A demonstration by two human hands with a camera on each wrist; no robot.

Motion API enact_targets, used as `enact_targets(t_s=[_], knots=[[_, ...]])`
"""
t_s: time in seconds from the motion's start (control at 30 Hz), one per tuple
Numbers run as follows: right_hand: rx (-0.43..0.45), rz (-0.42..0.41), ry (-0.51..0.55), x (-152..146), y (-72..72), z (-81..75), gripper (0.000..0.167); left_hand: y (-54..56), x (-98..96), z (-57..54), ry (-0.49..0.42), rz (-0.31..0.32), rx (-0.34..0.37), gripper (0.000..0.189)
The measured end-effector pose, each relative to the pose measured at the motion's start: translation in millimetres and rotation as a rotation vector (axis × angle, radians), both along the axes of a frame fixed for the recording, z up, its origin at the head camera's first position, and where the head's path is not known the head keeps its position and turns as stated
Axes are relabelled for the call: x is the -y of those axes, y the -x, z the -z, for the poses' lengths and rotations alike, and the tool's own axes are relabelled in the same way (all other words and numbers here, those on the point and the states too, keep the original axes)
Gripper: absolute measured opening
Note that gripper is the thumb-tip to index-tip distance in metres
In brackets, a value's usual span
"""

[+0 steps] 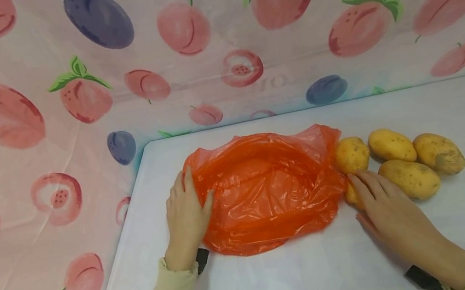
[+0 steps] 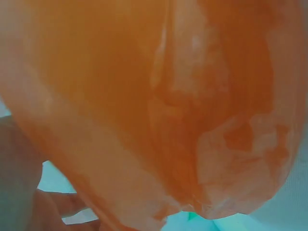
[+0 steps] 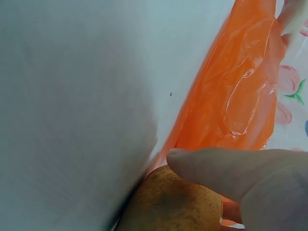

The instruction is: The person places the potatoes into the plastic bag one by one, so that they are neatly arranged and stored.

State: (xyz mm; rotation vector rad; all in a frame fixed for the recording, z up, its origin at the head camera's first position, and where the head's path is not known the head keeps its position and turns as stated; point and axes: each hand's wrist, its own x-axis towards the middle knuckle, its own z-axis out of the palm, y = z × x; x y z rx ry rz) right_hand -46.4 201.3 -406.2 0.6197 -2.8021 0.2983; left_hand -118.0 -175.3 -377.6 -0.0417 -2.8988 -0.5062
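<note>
An orange-red plastic bag (image 1: 262, 195) lies spread with its mouth open on the white table. At its left side rests my left hand (image 1: 186, 217), fingers straight along the edge and thumb over the film; in the left wrist view the bag (image 2: 144, 96) covers most of the picture. My right hand (image 1: 393, 213) grips a potato (image 1: 352, 196) beside the bag's right edge. Seen from the right wrist, the thumb lies against this potato (image 3: 173, 204), with fingers on its other side. The hand partly hides it in the head view.
Several other potatoes lie to the right of the bag, among them a potato (image 1: 352, 154) touching its edge and a larger potato (image 1: 410, 179) close to my right hand. A fruit-patterned cloth (image 1: 220, 31) hangs behind and left of the white table (image 1: 280, 283).
</note>
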Motion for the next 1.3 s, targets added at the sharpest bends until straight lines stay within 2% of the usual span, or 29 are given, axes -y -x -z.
enact_targets(t_s=[0.3, 0.6, 0.77, 1.0, 1.3], knots=[[-0.014, 0.0, -0.013, 0, 0.3, 1.8, 0.089, 8.1, 5.6, 3.9, -0.077, -0.026, 0.082, 0.083], [0.009, 0.024, -0.024, 2, 0.2, 0.5, 0.078, 17.5, 12.5, 1.5, -0.107, -0.035, 0.186, 0.086], [0.016, 0.02, -0.012, 2, 1.1, -1.1, 0.076, 20.2, 19.1, -0.9, -0.13, -0.043, 0.22, 0.085], [0.044, 0.021, 0.01, 1, 3.3, -4.6, 0.077, 22.8, 22.9, -0.5, -0.169, -0.033, 0.21, 0.077], [0.024, 0.003, 0.057, 1, 6.2, -10.9, 0.076, 25.2, 24.3, 1.9, -0.199, -0.023, 0.17, 0.071]])
